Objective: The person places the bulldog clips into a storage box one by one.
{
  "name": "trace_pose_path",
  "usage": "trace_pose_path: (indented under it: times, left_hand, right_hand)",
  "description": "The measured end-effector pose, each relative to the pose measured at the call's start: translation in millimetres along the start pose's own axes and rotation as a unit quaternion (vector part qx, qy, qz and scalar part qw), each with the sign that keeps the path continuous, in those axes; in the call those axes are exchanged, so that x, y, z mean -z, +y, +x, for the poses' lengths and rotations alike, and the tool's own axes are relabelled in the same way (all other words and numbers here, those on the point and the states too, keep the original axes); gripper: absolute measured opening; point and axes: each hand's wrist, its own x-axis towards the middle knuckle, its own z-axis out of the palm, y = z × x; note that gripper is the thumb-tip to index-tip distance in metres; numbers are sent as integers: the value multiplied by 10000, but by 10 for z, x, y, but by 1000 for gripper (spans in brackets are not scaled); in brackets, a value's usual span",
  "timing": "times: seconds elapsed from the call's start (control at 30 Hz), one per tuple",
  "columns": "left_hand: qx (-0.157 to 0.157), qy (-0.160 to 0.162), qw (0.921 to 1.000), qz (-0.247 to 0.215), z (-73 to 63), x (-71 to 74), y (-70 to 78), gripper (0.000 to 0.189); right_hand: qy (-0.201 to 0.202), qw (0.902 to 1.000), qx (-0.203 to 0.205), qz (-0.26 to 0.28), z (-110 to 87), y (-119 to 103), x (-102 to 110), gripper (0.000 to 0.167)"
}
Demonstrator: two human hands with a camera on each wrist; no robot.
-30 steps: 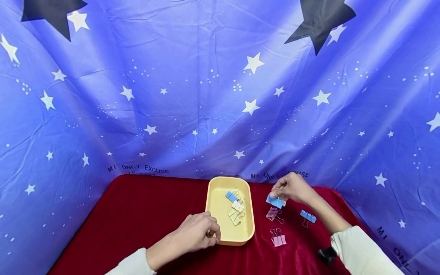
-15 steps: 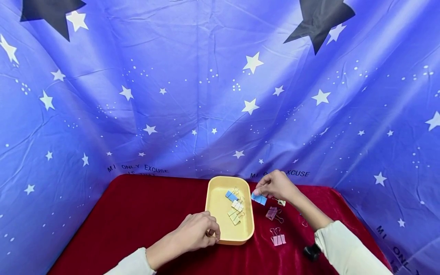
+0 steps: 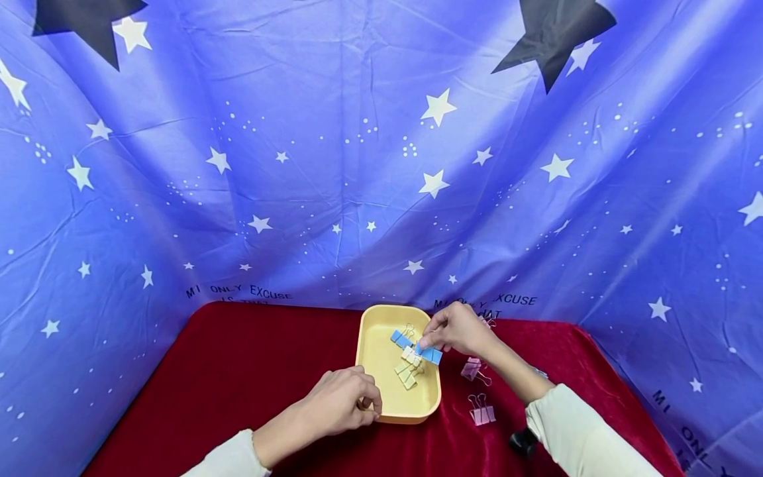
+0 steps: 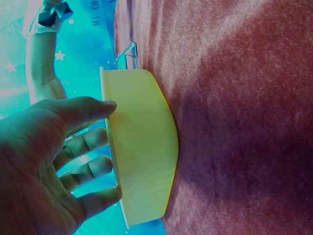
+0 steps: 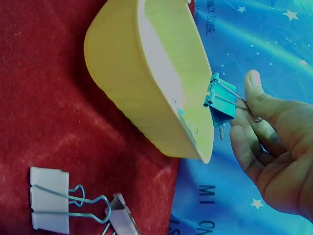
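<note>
Here's the blue clip (image 5: 222, 105), bright and smooth, its wedge-shaped body hanging from slim silver wire handles, and it's up over the right side of the tray, just above the rim! The right hand (image 3: 457, 329) has it by those handles, pinched between thumb and fingers. Below it in the yellow tray (image 3: 399, 419), a second blue clip (image 3: 401, 339), a white clip (image 3: 411, 356) and a pale yellow clip (image 3: 406, 378) lie in a loose line, close together. The left hand (image 3: 342, 401) grips the rim at the near left corner, thumb outside, fingers inside. Right of the tray, two pink clips (image 3: 482, 416) sit on the red cloth (image 3: 268, 344) of the tabletop, and behind it all hangs a blue, star-printed curtain (image 3: 298, 165).
</note>
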Motion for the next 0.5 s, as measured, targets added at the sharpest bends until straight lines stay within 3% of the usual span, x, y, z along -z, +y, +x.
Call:
trace_pose_path:
  times: [0.5]
  left_hand:
    - [39,-76,10000,-24,5,22,9,16]
  right_hand:
    - [-384,9987,324,-83,-47,-40,-243,15]
